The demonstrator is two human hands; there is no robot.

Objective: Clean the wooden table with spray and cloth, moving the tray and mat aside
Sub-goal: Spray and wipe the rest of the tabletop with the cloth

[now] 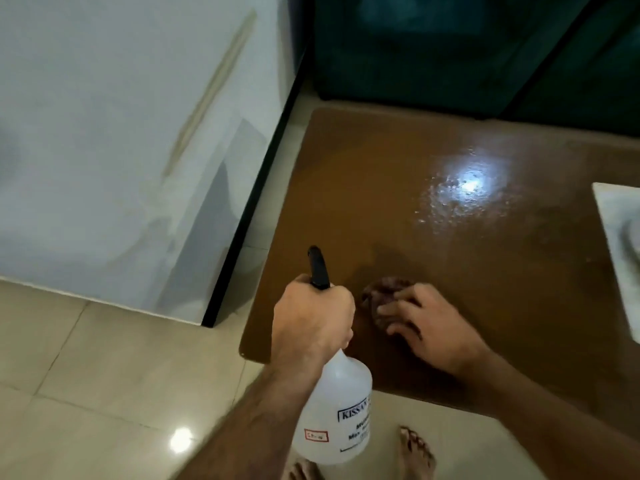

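While the left hand [313, 327] grips the neck of the spray bottle [334, 414] over the worktop [433, 161] corner, the right hand [429, 327] just beside it presses a dark cloth [382, 294], mostly hidden under flat fingers; a pale mat [620, 244] is cut off at the far right edge.

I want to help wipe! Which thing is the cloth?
Find the brown wooden table and look at its near-left corner. The cloth lies there under the right hand, a small dark crumpled wad, unlike the white spray bottle beside it.
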